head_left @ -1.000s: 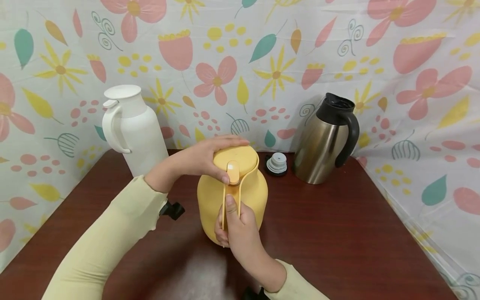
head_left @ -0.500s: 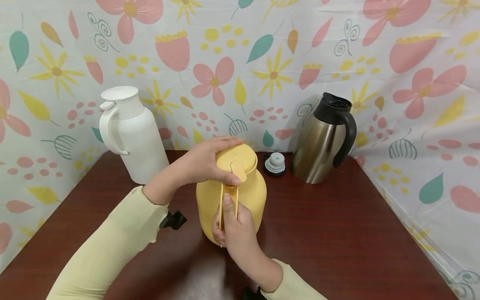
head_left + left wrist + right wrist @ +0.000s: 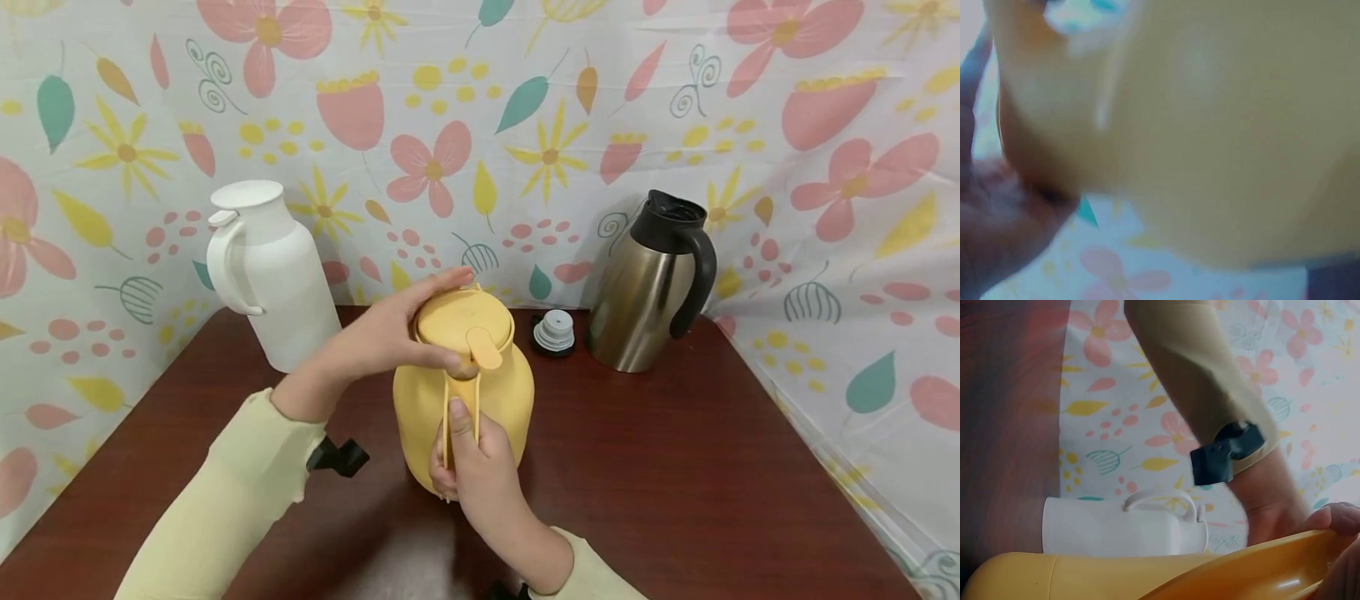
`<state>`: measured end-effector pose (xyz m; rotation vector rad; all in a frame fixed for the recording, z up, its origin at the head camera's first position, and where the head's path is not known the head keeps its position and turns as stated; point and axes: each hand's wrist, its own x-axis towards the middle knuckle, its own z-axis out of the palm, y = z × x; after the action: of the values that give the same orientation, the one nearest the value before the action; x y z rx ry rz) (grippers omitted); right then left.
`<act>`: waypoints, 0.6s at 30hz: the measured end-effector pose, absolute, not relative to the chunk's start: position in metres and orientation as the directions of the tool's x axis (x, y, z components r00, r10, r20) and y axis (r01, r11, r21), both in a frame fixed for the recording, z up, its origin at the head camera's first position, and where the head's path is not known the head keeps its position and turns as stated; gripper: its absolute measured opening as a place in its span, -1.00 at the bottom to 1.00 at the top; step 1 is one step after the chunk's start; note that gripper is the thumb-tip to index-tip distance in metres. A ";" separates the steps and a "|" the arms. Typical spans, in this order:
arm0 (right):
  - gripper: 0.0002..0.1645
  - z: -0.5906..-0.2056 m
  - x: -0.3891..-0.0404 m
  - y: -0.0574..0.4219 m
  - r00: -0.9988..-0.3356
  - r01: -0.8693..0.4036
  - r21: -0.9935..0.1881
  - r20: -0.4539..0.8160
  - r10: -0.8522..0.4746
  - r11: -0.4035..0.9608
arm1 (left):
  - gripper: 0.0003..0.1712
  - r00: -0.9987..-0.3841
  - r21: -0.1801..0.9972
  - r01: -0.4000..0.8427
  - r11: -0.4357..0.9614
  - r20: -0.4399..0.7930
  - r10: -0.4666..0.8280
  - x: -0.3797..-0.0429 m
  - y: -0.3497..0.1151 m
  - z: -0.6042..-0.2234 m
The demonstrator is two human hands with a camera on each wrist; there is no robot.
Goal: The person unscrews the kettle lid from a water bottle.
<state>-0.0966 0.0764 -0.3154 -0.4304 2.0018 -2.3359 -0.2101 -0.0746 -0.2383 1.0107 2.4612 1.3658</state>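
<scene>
A yellow jug (image 3: 420,408) stands on the tabletop (image 3: 660,475), its handle (image 3: 462,388) gripped by a person's right hand (image 3: 483,467), its lid (image 3: 453,321) clasped in the left hand (image 3: 382,337). The lid is on, but its tab (image 3: 483,348) sits askew of the handle; from here, the twist looks unfinished.

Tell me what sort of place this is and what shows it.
Probably a staged indoor tabletop set-up rather than a working kitchen: a printed floral sheet hangs behind a dark reddish table, where a yellow jug, a white jug and a steel jug are set out.
</scene>
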 end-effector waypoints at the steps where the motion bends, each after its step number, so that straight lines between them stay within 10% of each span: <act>1: -0.17 -0.316 -0.097 0.077 -0.960 -0.152 -0.973 0.187 -0.209 -0.174 | 0.20 -0.728 0.825 0.478 0.303 0.180 0.661 -0.216 -0.079 -0.239; 7: -0.17 -0.316 -0.097 0.077 -0.960 -0.103 -0.970 0.155 -0.233 -0.221 | 0.48 -0.572 0.867 0.474 0.151 0.174 0.802 -0.246 -0.086 -0.248; 18: -0.16 -0.315 -0.098 0.075 -0.967 -0.114 -0.972 0.155 -0.200 -0.205 | 0.11 -0.695 0.898 0.394 0.194 0.153 0.702 -0.236 -0.074 -0.251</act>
<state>-0.0984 0.0752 -0.3152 -0.3849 1.9443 -2.3641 -0.2355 -0.0740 -0.2505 1.0396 2.1814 1.5013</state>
